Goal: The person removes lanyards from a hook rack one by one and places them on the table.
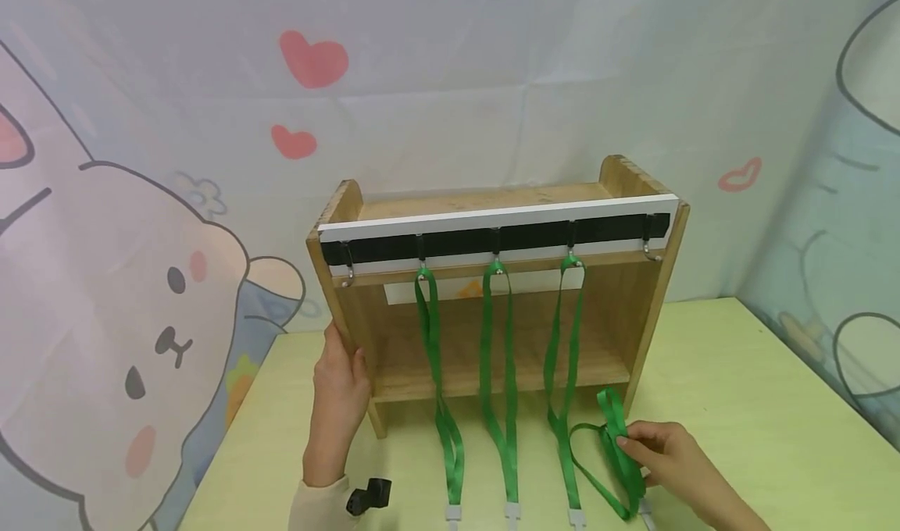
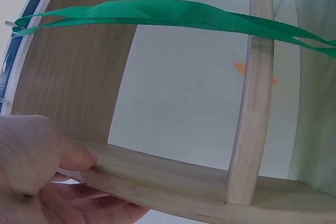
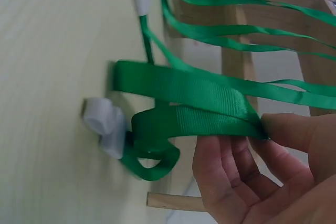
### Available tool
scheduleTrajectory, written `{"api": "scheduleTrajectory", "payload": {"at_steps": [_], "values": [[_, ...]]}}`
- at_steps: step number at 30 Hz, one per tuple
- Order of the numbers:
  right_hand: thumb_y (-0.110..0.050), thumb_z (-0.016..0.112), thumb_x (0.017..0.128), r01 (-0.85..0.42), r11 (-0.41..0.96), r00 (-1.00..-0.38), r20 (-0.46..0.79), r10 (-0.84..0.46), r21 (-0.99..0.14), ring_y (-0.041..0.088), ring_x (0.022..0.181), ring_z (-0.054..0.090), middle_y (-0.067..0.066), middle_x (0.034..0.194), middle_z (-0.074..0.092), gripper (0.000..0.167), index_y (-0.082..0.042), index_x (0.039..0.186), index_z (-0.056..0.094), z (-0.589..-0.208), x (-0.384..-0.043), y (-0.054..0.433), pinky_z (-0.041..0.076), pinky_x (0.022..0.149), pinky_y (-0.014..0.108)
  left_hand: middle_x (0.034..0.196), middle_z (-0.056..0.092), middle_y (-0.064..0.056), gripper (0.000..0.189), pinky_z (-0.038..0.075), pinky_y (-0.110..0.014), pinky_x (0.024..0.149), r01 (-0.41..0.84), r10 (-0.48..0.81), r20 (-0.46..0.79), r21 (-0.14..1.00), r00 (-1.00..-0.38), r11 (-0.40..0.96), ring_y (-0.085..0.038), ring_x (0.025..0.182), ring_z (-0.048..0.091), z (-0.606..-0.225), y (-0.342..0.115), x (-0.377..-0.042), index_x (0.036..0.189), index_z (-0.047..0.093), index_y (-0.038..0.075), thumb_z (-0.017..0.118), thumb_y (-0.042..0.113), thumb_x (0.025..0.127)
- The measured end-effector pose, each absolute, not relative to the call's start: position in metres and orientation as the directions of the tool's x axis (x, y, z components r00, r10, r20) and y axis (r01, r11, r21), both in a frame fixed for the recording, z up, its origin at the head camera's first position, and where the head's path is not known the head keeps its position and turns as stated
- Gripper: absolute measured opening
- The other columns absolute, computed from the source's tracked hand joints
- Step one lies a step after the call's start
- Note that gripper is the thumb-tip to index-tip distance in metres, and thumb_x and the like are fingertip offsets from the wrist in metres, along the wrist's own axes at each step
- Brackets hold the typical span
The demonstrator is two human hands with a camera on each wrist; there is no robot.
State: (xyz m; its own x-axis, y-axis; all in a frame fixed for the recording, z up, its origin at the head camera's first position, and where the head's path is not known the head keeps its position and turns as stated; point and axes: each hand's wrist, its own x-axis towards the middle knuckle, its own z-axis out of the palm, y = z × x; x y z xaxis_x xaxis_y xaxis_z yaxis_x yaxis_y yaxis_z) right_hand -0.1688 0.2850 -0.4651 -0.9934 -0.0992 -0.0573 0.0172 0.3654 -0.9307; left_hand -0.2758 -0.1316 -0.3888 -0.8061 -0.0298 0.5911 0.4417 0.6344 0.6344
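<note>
My left hand [image 1: 341,379] grips the left side panel of a wooden shelf [image 1: 495,343], thumb on the inner side and fingers round the outside, as the left wrist view shows. In my right hand [image 1: 671,461] a folded green lanyard [image 1: 619,445] is pinched between thumb and fingers, low by the shelf's right leg. Its white clip [image 3: 105,124] hangs near the table in the right wrist view. Three more green lanyards [image 1: 430,336] hang from the middle hooks of the black hook strip [image 1: 457,242]. The outermost hook [image 1: 652,250] on the right and the one on the left hold nothing.
A pale yellow-green table [image 1: 745,390] bears the shelf. Behind it hangs a printed cloth backdrop [image 1: 450,86] with hearts and a cartoon animal. White clips [image 1: 513,510] of the hanging lanyards reach down in front of the shelf.
</note>
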Motion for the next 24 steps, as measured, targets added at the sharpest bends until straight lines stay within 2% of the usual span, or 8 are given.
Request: {"api": "scheduleTrajectory", "payload": {"at_steps": [5, 12, 18, 21, 24], "values": [[-0.01, 0.062, 0.101, -0.011, 0.471, -0.996, -0.033, -0.086, -0.882, 0.018, 0.068, 0.067, 0.006, 0.078, 0.068, 0.017, 0.004, 0.1, 0.072, -0.475, -0.175, 0.283, 0.059, 0.053, 0.034, 0.125, 0.053, -0.044, 0.052, 0.05, -0.066, 0.088, 0.447, -0.027, 0.595, 0.631, -0.803, 0.634, -0.057, 0.113, 0.057, -0.389, -0.131, -0.277, 0.144, 0.029, -0.015, 0.05, -0.012, 0.097], [-0.009, 0.064, 0.098, -0.046, 0.585, -0.998, 0.009, -0.066, -0.81, 0.012, 0.048, 0.054, -0.001, 0.063, 0.06, 0.014, -0.004, 0.09, 0.073, -0.486, -0.183, 0.283, 0.049, 0.043, 0.027, 0.119, 0.055, -0.043, 0.049, 0.051, -0.066, 0.086, 0.44, -0.034, 0.599, 0.624, -0.8, 0.646, -0.057, 0.109, 0.059, -0.39, -0.131, -0.276, 0.141, 0.033, -0.015, 0.051, -0.011, 0.097], [-0.009, 0.065, 0.097, -0.133, 0.632, -0.99, 0.076, -0.116, -0.763, 0.004, 0.047, 0.043, -0.008, 0.057, 0.045, 0.025, -0.011, 0.072, 0.062, -0.49, -0.19, 0.282, 0.04, 0.044, 0.021, 0.119, 0.055, -0.044, 0.048, 0.051, -0.066, 0.087, 0.437, -0.033, 0.6, 0.619, -0.799, 0.653, -0.057, 0.109, 0.059, -0.388, -0.131, -0.274, 0.141, 0.032, -0.015, 0.051, -0.011, 0.097], [-0.007, 0.066, 0.096, -0.182, 0.647, -0.983, 0.11, -0.15, -0.741, 0.002, 0.049, 0.038, -0.01, 0.057, 0.039, 0.03, -0.012, 0.068, 0.056, -0.491, -0.193, 0.281, 0.037, 0.047, 0.02, 0.122, 0.054, -0.043, 0.05, 0.05, -0.066, 0.088, 0.438, -0.034, 0.6, 0.621, -0.799, 0.65, -0.057, 0.111, 0.058, -0.388, -0.13, -0.273, 0.142, 0.031, -0.015, 0.051, -0.012, 0.097], [-0.006, 0.067, 0.095, -0.203, 0.654, -0.978, 0.123, -0.167, -0.729, 0.003, 0.052, 0.037, -0.01, 0.059, 0.04, 0.029, -0.011, 0.068, 0.058, -0.493, -0.196, 0.282, 0.036, 0.05, 0.021, 0.123, 0.054, -0.043, 0.05, 0.049, -0.066, 0.09, 0.444, -0.033, 0.606, 0.618, -0.795, 0.649, -0.057, 0.112, 0.057, -0.389, -0.129, -0.275, 0.142, 0.031, -0.015, 0.051, -0.012, 0.096]]}}
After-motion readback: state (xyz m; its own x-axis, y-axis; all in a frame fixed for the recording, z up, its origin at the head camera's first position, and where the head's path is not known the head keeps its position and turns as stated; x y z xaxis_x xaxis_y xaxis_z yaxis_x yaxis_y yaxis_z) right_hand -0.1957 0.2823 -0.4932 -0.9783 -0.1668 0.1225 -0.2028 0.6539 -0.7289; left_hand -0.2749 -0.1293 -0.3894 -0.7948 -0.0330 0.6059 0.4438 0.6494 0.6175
